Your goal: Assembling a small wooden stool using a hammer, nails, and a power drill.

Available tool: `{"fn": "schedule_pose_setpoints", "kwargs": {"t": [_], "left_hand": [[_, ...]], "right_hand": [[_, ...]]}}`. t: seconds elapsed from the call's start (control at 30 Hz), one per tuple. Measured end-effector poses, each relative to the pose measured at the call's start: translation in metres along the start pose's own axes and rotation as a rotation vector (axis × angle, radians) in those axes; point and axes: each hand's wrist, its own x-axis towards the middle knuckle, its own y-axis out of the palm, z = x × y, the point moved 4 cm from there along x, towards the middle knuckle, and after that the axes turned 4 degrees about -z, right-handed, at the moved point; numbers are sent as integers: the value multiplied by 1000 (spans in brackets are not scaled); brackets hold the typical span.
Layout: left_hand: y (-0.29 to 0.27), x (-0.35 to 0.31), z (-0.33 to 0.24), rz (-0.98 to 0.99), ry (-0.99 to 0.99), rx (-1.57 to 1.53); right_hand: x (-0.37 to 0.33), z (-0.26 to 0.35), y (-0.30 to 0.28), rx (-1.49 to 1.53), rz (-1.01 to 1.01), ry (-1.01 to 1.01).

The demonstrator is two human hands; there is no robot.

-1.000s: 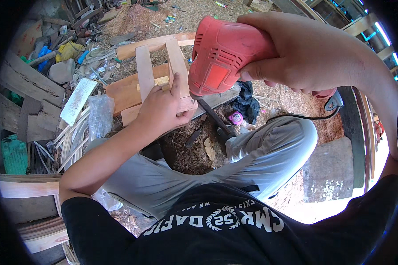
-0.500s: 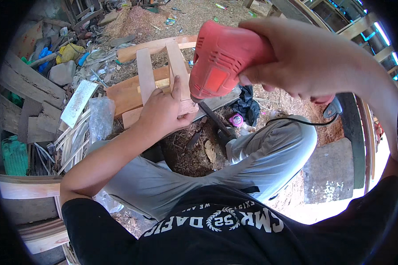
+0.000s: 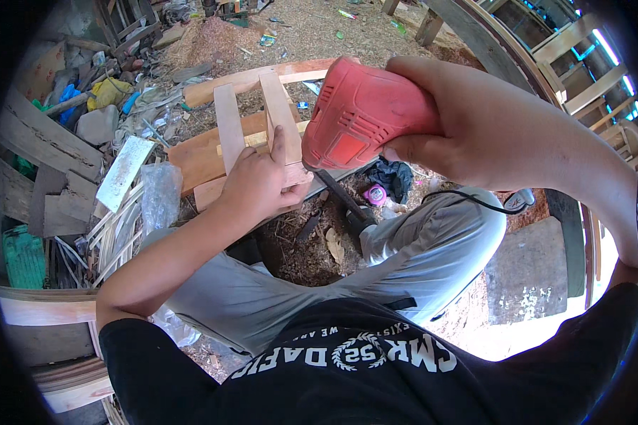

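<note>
My right hand is wrapped round the grip of a red corded power drill, its nose tilted down and left. The nose sits at the near right end of a small wooden frame; the bit is hidden. My left hand grips the near rail of that frame, index finger stretched along an upright slat and the other fingers curled over the wood. Only a little space lies between the left fingertips and the drill's nose. A reddish-brown board lies beneath the frame.
A pink tape measure and a black plastic bag lie by my knee. The drill's black cord passes over my leg. Clear plastic, a white board and scrap wood fill the left side. Sawdust is heaped farther off.
The drill has tipped further over and its body sits slightly lower, my right wrist dropping with it. My left hand keeps its hold on the frame, which appears slightly shifted in view.
</note>
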Motion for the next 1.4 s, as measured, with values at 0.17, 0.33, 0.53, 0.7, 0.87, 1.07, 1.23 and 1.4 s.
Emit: {"fn": "schedule_pose_setpoints", "kwargs": {"t": [0.17, 0.33, 0.53, 0.7, 0.87, 1.07, 1.23, 1.4], "left_hand": [[-1, -1, 1, -148, 96, 13], [-1, -1, -1, -151, 104, 32], [-2, -2, 2, -152, 103, -4], [-4, -2, -1, -144, 83, 38], [-4, -1, -3, -132, 77, 33], [-1, -2, -2, -117, 76, 58], [0, -2, -2, -77, 67, 86], [3, -3, 2, -22, 57, 47]], "right_hand": [[3, 6, -2, -72, 11, 2], [-3, 18, -10, -38, 114, 187], [7, 6, -5, -20, 27, -29], [9, -4, -5, -59, 21, -66], [9, -8, -5, -35, 30, -67], [14, -5, -9, 4, 99, 34], [17, -14, -3, -49, 58, -81], [13, -4, -6, -36, 89, -19]]}}
